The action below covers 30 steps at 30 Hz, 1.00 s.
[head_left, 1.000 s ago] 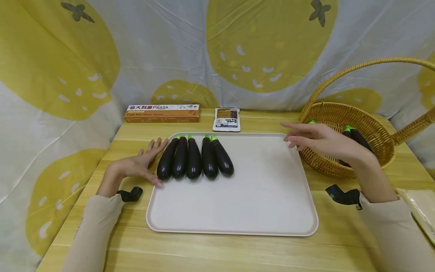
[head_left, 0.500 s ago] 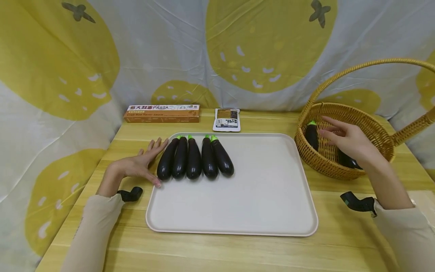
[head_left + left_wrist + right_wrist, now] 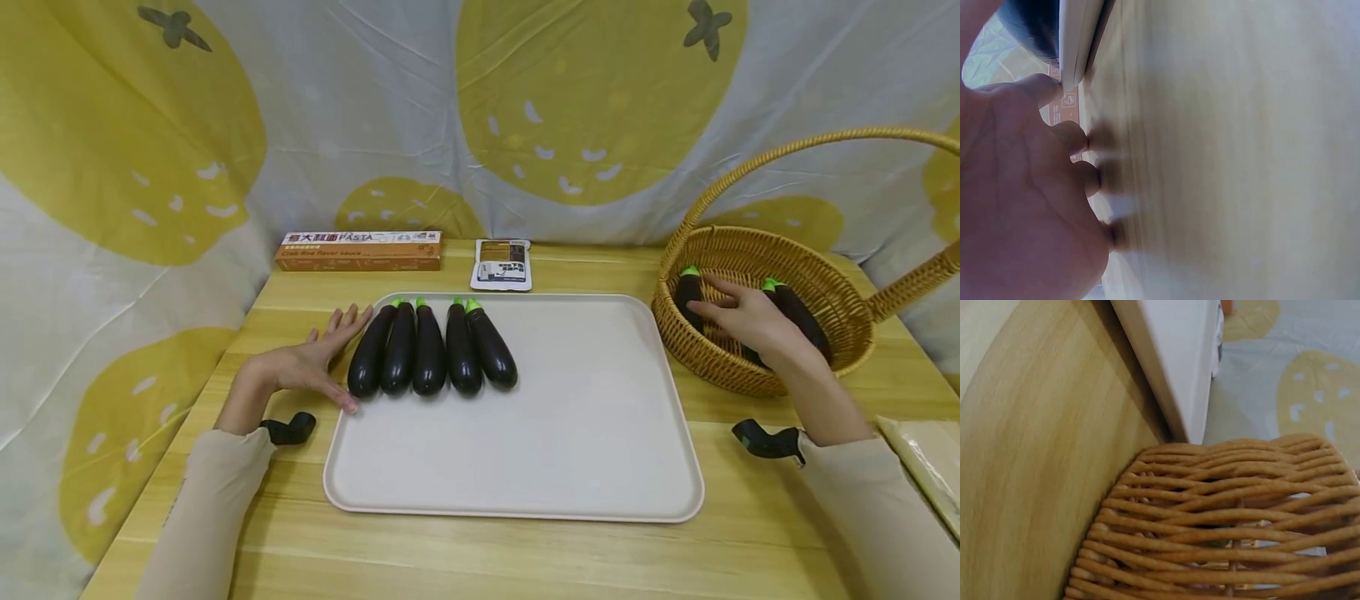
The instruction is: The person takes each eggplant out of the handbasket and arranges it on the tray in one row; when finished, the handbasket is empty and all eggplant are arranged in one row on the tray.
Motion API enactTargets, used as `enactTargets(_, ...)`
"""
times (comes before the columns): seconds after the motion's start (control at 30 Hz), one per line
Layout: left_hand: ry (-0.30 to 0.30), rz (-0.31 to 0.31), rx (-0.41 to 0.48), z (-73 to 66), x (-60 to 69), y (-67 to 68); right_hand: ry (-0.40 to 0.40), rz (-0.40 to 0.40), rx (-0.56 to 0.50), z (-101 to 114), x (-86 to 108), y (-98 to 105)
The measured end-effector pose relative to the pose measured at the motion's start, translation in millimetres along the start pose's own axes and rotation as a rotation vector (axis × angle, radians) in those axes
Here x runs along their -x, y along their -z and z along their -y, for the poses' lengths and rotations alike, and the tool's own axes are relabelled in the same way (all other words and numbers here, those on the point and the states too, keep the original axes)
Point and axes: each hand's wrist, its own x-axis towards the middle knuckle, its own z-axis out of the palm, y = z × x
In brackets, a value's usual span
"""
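Several dark eggplants with green stems (image 3: 430, 350) lie side by side in the upper left of the white tray (image 3: 570, 450). Fingers spread, my left hand (image 3: 303, 365) rests at the tray's left edge; its palm (image 3: 1029, 187) shows in the left wrist view. My right hand (image 3: 753, 321) is inside the wicker basket (image 3: 825, 279), thumb over the side of an eggplant (image 3: 686, 292) by the left wall. Another eggplant (image 3: 804, 318) lies on the basket's right side. Basket weave (image 3: 1229, 519) hides the right hand's fingers in the right wrist view.
A pasta box (image 3: 358, 252) and a small sachet (image 3: 501, 265) lie behind the tray, before the patterned curtain. The basket's tall handle (image 3: 810, 135) arches over it. A flat pale packet (image 3: 926, 462) is at the right edge.
From above the tray's right corner, my right hand has moved right into the basket, then left to the eggplant by its left wall. My left hand has stayed still.
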Motion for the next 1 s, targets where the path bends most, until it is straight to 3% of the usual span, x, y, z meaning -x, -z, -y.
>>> enactTargets(0.57, -0.002, 0.001, 0.018, 1.9, -0.2, -0.1, 0.009, -0.021, -0.032, 2, -4.8, -9)
enactTargets(1.0, -0.003, 0.001, 0.009, 1.1, 0.2, 0.1, -0.05, 0.02, -0.079, -1, 0.1, 4)
